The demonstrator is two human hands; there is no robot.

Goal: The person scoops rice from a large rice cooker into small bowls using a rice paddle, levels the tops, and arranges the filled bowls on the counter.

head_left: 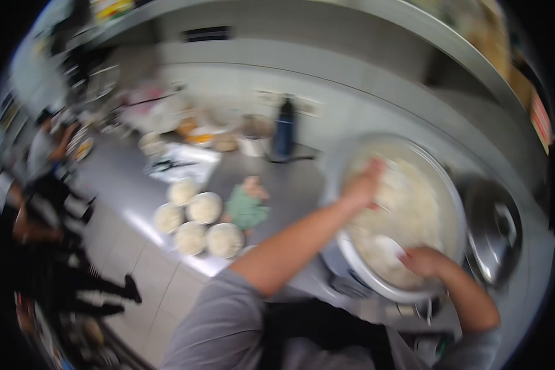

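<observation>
A large round pot [455,213] of white rice [422,206] stands at the right. My left hand [365,184] reaches over it, fingers and thumb round the near side of a bowl of rice [393,190], blurred by motion. Low in the pot, my right hand [422,261] grips a white scoop [388,251], whose flat end lies against the rice. Several round bowls filled with rice [204,208] are grouped on the steel counter [120,194], left of my left forearm.
A green cloth [247,207] lies beside the filled bowls. A dark blue bottle [284,131] stands against the wall. Right of the pot is a shiny metal lid [493,231]. Other people [42,148] stand at the far left. A shelf [413,17] runs overhead.
</observation>
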